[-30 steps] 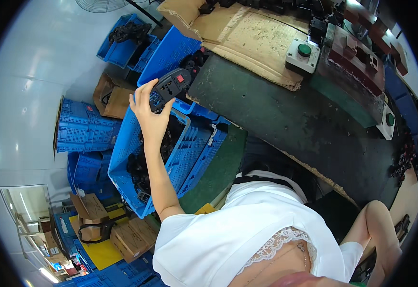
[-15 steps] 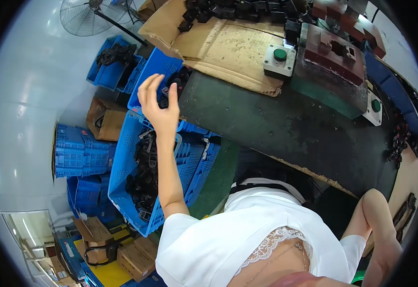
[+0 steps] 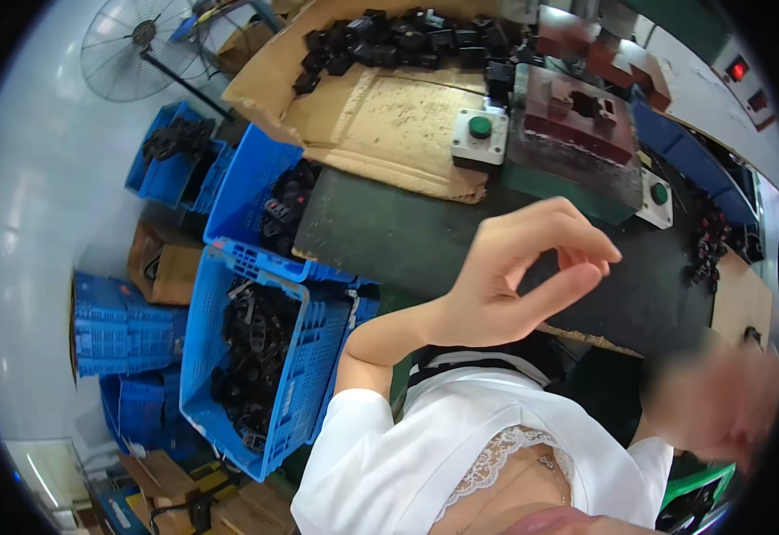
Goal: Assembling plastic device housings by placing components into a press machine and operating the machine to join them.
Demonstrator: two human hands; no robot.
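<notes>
My left hand [image 3: 532,276] hovers over the near edge of the dark workbench [image 3: 380,214]. Its fingers curl loosely toward the thumb, with a gap inside the curve and nothing visible in it. At the lower right, my right hand [image 3: 710,401] is a smear, so its fingers cannot be made out. Beyond my left hand stands a press fixture with a dark red block [image 3: 577,116] on top. A box with a green button [image 3: 479,129] is on its left, and another green-button box [image 3: 657,198] on its right.
Black parts [image 3: 398,40] lie on a cardboard sheet [image 3: 362,120] at the back. A blue crate [image 3: 195,357] of dark parts [image 3: 251,357] stands left of the bench. A fan [image 3: 143,36] is at the far left. Dark pieces [image 3: 708,236] lie at the bench's right end.
My left hand has swung right and nearer, from above the blue crates to over the bench edge, its fingers curling more. My right arm has moved and is now blurred. The view has shifted slightly.
</notes>
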